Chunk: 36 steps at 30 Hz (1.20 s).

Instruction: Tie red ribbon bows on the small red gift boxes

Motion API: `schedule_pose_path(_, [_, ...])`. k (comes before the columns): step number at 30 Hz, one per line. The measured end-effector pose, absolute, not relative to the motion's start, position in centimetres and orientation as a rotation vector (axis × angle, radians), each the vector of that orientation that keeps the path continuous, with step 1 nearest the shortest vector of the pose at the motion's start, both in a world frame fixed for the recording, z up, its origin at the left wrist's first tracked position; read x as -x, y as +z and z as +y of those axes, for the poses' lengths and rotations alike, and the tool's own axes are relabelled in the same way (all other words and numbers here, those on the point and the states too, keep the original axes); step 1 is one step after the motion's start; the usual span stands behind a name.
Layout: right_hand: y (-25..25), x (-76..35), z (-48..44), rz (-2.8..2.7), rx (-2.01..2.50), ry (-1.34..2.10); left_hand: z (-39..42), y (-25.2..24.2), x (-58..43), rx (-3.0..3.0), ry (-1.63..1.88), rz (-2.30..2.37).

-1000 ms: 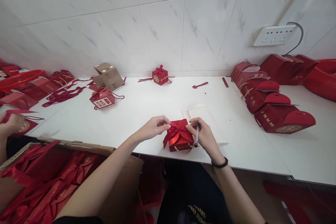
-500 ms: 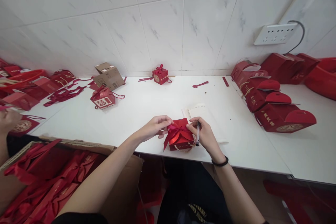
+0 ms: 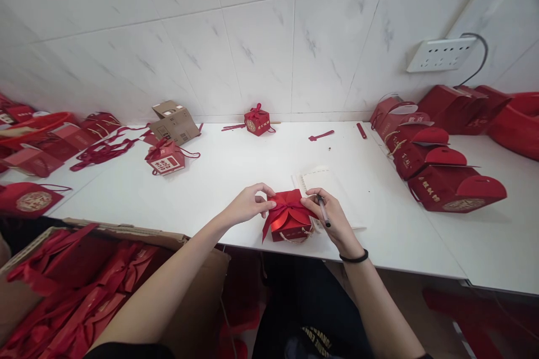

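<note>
A bow point(image 3: 288, 207) on a red box point(image 3: 290, 232)
Left hand point(image 3: 249, 204) pinches the bow's left side — right hand point(image 3: 335, 219) pinches the other, also holding a pen point(image 3: 324, 211).

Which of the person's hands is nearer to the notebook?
Right. The right hand, holding a pen, overlaps the notebook in this view; the left hand is farther off, at the left edge of the red gift box.

left hand point(image 3: 247, 204) is pinching ribbon point(image 3: 278, 212) atop the box point(image 3: 289, 232); right hand point(image 3: 336, 219) is holding ribbon and pen point(image 3: 323, 211) at its right.
</note>
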State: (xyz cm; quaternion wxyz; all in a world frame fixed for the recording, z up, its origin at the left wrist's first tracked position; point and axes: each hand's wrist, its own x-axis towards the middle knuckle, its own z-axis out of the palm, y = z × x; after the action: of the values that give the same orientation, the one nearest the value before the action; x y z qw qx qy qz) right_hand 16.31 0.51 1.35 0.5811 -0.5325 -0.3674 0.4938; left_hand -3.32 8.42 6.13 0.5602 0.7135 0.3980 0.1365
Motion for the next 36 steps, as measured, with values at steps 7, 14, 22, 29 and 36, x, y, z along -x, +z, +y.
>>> schedule_pose_path(7, [2.4, -16.1, 0.0, -0.884, 1.284, 1.14, 8.4, 6.2, 3.6, -1.672, 0.28, 0.883])
schedule_pose_path(14, [1.4, -16.0, 0.1, -0.867, 1.247, 1.118, 8.6, 5.9, 3.5, -1.796, 0.293, 0.791])
schedule_pose_path(22, [1.8, -17.5, -0.5, -1.154, 1.451, 0.784, 8.0, 5.7, 2.3, -2.281, 0.503, 0.934])
schedule_pose_path(29, [0.2, -18.3, -0.5, -1.027, 1.361, 1.054, 7.2, 4.9, 0.4, -2.439, 0.449, 0.893])
schedule_pose_path(36, [0.4, -19.9, -0.9, -1.052, 1.467, 0.965, 7.9, 4.2, 0.6, -2.362, 0.456, 0.876])
